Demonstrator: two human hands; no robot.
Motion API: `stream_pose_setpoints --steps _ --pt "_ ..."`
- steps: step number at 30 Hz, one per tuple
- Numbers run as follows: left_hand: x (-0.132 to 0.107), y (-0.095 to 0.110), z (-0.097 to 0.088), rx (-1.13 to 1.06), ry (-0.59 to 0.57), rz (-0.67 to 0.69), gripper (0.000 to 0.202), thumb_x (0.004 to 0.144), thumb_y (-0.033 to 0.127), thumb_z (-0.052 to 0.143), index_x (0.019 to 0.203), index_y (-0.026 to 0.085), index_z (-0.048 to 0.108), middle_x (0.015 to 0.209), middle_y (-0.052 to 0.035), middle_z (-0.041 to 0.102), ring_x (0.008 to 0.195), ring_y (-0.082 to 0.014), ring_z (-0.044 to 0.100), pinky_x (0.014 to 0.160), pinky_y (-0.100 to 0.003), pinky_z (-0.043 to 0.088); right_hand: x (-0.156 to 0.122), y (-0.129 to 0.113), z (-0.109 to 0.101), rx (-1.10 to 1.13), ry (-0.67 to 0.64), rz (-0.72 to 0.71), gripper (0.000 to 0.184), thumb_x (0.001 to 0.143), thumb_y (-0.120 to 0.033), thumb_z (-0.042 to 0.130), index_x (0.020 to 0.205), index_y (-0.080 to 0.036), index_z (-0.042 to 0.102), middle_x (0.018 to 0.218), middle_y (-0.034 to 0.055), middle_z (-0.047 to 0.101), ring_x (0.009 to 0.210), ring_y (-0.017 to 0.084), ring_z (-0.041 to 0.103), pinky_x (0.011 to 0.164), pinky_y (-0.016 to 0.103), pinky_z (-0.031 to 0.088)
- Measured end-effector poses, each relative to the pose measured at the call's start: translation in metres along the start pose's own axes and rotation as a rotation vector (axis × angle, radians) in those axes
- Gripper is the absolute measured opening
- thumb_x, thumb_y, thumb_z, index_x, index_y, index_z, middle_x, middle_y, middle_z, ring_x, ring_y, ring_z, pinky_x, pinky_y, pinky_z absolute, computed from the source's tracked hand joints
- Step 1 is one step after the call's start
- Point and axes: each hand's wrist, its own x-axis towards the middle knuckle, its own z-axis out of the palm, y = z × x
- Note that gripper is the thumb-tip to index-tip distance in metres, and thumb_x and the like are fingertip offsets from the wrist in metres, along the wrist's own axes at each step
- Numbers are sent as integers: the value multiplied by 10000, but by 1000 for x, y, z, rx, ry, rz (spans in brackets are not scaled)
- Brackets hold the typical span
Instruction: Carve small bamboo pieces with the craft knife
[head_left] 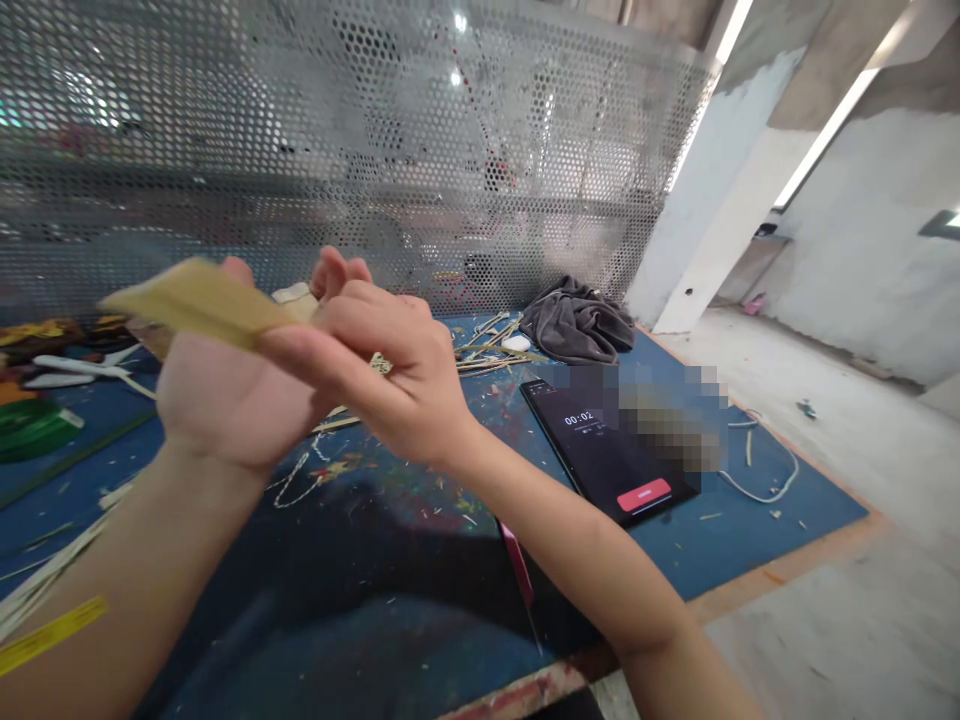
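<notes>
Head view: I see right hand [375,345] pinching one end of a flat yellow-green strip [199,300], crossing left hand's [232,395] fingers; left grip hidden, can't tell.

The strip [202,305] is left of the tablet [581,465], which lies on the table [360,620]. A cloth [581,322] lies behind the tablet, before the mesh [450,150].

The only clear reading is "00:02", in pale figures near the top of the dark screen of the phone [592,462], right of centre in the frame. Smaller lines under it are too tiny to read, as is the pale word on the red button [643,494] low on that screen. The yellow strip [52,636] at lower left bears marks too blurred to make out.
</notes>
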Motion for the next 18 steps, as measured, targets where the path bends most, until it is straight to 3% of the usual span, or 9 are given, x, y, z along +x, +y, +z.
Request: stream_pose_setpoints --steps 3,6,9,13,16,18 --pt "0 3 10 -119 71 -103 322 917 465 430 906 230 651 1014 15 719 1304 -218 450 978 -297 502 -1 10 6 189 70 205 416 931 -488 440 618 -223 515 680 -37 513 763 107 572 826 231 485" --pt "-1 5 13 -133 88 -50 340 907 488 442 890 243 678 994 21 720 1245 -217 507 897 -262 535 1 19 9 307 93 349 465 885 -562 463 594 -200 490 666 -22 502 699 111 518 716 239 466" --pt "-2 3 9 -83 17 -43 391 831 575 529 865 225 699 964 -14 723 1096 -243 604 817 -295 565 2 26 9 369 71 414 443 863 -546 502 590 -197 503 614 -30 440 632 103 439 636 236 415" --pt "-1 -3 -1 21 -100 -34 584 619 714 685 892 198 694 1011 -62 712 1038 -289 637 851 -378 560 -2 29 15 408 -62 472 461 850 -511 538 524 -198 449 555 -45 379 564 99 374 566 246 346" --pt "0 -6 -6 68 -123 -2 647 542 715 737 925 198 675 1056 -67 701 1030 -290 645 846 -379 554 -7 29 23 432 -50 528 462 832 -498 567 511 -193 432 565 -49 368 560 92 353 568 246 331" --pt "2 -6 -7 101 -86 11 594 549 631 791 925 189 665 1043 -55 704 1015 -265 649 832 -348 550 -8 30 26 453 -7 552 442 827 -505 566 530 -193 466 576 -44 405 580 97 385 593 249 353"
